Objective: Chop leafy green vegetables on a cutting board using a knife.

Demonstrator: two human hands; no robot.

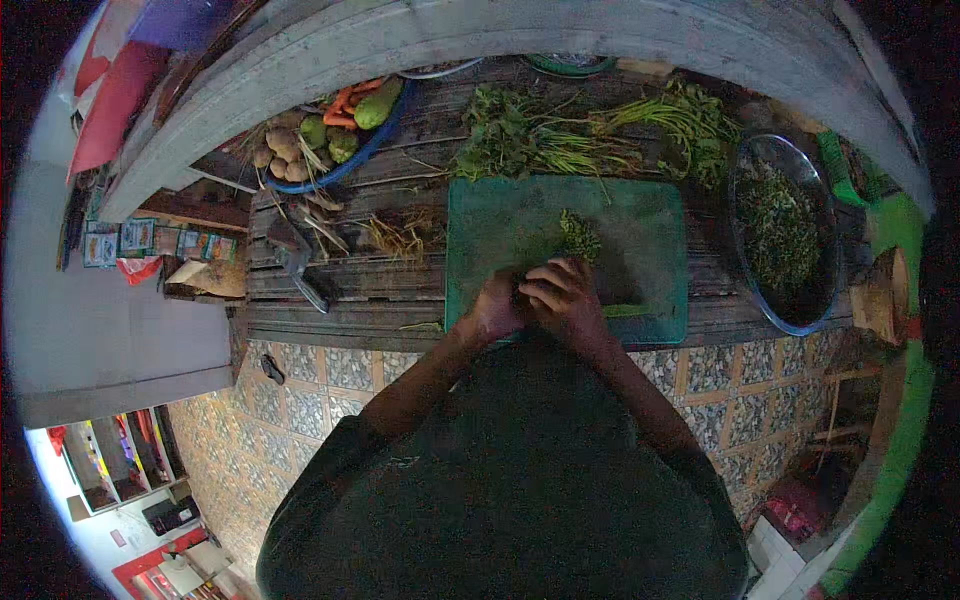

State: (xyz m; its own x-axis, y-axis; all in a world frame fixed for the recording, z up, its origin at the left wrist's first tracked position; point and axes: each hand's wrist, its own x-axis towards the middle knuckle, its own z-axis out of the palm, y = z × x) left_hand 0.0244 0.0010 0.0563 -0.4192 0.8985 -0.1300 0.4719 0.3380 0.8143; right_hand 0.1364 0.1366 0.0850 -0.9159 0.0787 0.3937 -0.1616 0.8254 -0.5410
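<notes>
My left hand [500, 304] and my right hand [562, 296] meet over the near edge of a green translucent cutting board [510, 217]. The fingers of both are curled close together; whatever lies between them is dark and hidden. Just beyond my right fingertips is a small heap of chopped greens [580, 236] on the board. A pale green strip [626, 310] lies to the right of my right hand. Bunches of leafy greens [495, 135] with long stems rest past the board's far edge, and a second bunch [682, 124] is farther right.
A glass bowl [832, 292] of chopped greens stands at the right. On the left are a knife [306, 285], loose roots [401, 232] and a blue-rimmed basin [352, 165] of potatoes, carrots and green vegetables. The wooden table [375, 315] ends close to my body.
</notes>
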